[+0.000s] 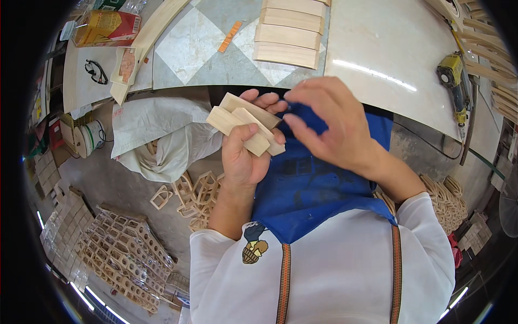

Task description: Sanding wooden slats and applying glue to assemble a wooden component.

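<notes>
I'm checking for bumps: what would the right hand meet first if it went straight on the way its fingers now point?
Going left, the right hand would probably meet the fingertips of the left hand first, with the wooden pieces beyond; depth is unclear, so it might pass above them.

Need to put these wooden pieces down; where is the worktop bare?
White tabletop between the wooden slats and yellow power tool; also checkered tabletop around the orange strip. Crowded: the left end, with eyeglasses, long wooden board and yellow-red package.
</notes>
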The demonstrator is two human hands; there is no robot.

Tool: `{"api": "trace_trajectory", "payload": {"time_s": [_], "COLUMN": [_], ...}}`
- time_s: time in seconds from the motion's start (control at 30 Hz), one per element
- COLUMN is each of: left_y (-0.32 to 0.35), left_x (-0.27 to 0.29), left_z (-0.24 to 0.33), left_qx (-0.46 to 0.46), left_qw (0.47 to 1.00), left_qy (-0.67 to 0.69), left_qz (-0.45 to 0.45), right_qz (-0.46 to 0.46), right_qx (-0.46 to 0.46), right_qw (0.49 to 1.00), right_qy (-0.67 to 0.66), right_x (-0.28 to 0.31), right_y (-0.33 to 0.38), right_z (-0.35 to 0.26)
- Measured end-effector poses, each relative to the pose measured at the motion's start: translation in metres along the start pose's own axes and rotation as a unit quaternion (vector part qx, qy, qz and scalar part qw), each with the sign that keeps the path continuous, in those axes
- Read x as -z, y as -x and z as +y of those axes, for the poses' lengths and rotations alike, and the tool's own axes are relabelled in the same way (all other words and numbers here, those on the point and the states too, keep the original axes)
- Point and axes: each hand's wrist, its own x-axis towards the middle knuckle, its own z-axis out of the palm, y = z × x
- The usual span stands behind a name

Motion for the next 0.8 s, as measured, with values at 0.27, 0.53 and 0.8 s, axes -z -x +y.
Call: {"api": "trace_trajectory", "payload": {"time_s": [0.27, 0.53, 0.8], "left_y": [0.007, 0.013, 0.013], "left_x": [-0.014, -0.019, 0.042], "left_z": [0.000, -0.003, 0.043], "left_qx": [-0.010, 0.006, -0.113], "left_qw": [0.995, 0.988, 0.948], "left_qy": [-0.070, -0.131, -0.247], "left_qz": [-0.063, -0.079, 0.165], "right_qz": [-0.016, -0.047, 0.035], "right_qx": [0.005, -0.007, 0.028], "right_qw": [0.998, 0.992, 0.998], "right_qy": [-0.055, -0.117, 0.051], "right_x": [-0.003, -0.010, -0.004], "right_y": [0.005, 0.003, 0.003], "right_z": [-0.014, -0.004, 0.008]}}
